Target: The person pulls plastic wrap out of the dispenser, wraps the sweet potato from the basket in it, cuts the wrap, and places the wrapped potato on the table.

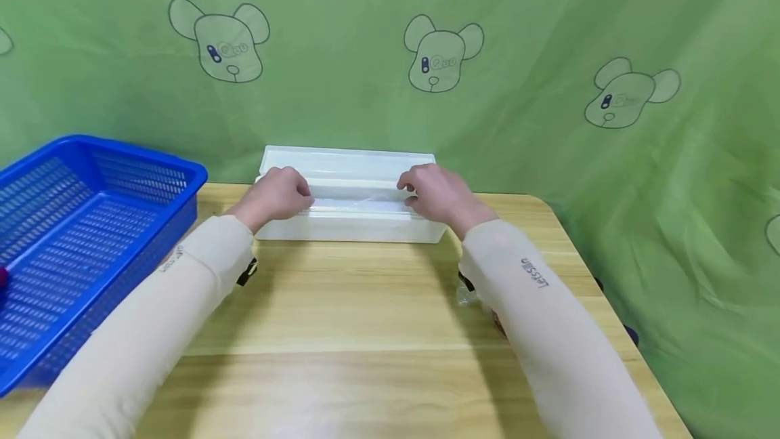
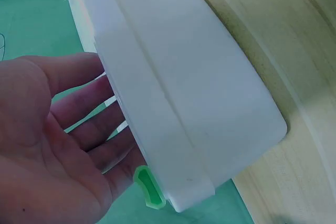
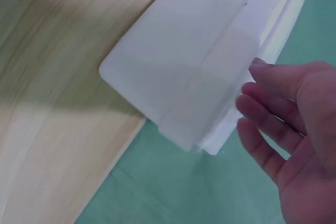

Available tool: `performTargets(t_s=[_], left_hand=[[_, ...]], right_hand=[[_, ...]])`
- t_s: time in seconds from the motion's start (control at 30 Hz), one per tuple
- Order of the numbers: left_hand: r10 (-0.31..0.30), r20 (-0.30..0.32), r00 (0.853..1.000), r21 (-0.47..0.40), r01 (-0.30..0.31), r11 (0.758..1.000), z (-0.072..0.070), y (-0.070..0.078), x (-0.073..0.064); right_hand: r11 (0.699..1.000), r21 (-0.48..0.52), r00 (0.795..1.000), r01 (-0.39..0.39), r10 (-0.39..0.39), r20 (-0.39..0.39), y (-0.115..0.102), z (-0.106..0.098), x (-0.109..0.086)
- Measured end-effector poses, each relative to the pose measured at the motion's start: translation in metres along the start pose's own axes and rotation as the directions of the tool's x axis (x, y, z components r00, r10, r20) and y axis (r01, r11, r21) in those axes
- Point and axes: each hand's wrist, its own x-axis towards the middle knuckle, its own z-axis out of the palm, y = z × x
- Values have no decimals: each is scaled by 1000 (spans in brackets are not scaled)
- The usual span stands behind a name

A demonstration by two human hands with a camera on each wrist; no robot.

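Note:
A long white box point(image 1: 350, 227) lies across the far side of the table, its hinged lid point(image 1: 350, 161) raised against the green cloth. Inside shows a pale, glossy strip point(image 1: 359, 205). My left hand point(image 1: 280, 193) is over the box's left part, thumb at the front rim; in the left wrist view its fairly straight fingers pass behind the rim, tips hidden. Near that end is a green clip-like piece point(image 2: 149, 187). Over the right part, my right hand point(image 1: 441, 195) has loosely bent fingers, with a gap between thumb and fingers, thumb tip close to the rim.
A blue mesh basket point(image 1: 122, 236) stands at the left, with part of a red thing point(image 1: 3, 276) at the frame's edge. Crinkled clear plastic point(image 1: 466, 295) lies partly under my right sleeve. The green cloth point(image 1: 341, 100) hangs directly behind the table point(image 1: 347, 310).

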Motion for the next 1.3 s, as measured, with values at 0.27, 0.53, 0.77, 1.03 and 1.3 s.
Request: performTargets(t_s=[0.27,0.53,0.77,1.03,1.3], left_hand=[[-4,60,998,24,2,1000,-7,-1,8],[88,68,994,36,-90,995,-15,-8,11],[176,-13,984,44,-175,984,-14,-16,13],[189,-138,972,28,-187,982,-7,-20,14],[134,-207,969,-32,-143,989,-7,-23,9]], right_hand=[[999,-15,999,28,-29,-37,3,9,9],[997,-54,992,61,-67,-106,7,18,11],[994,-89,981,56,-71,-181,12,25,15],[996,-86,967,21,-42,-252,19,26,10],[998,48,985,-32,39,-169,23,17,3]])
